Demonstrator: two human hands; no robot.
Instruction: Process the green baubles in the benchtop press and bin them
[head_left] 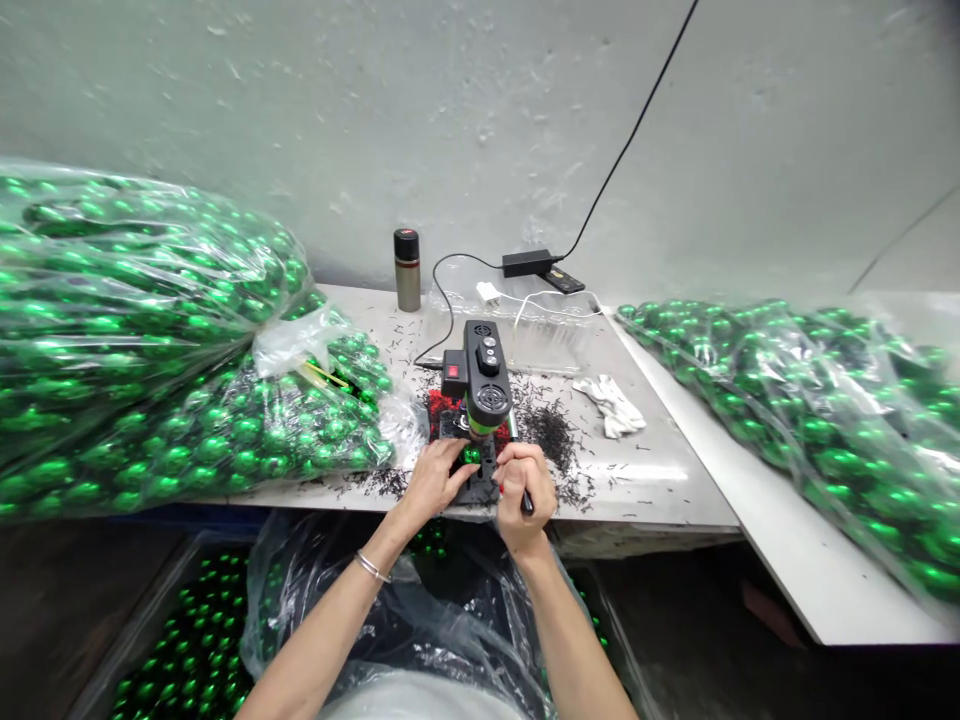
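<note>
Well, from where I watch, the shiny green ball sits low beneath the head of the black machine, between the thumb and fingers of the left hand. I judge it light as a shell, stiff but brittle, and slick enough to skid under a hard pinch. I'd take it around its widest part with soft fingertips, never squeezing from one side only. The right hand is closed around a black handle beside the machine.

Counting what I can: one machine, one flask, one black power adapter, one flat dark device near it, one white plug. White gloves lie bunched right of a dark heap of small black pieces. One clear bag of green balls rests at right; the bulging clear plastic at left could be one bag or two. Their balls are too many to count, and at the fingertips I make out at least one, perhaps another, since fingers and glare hide the edges
</note>
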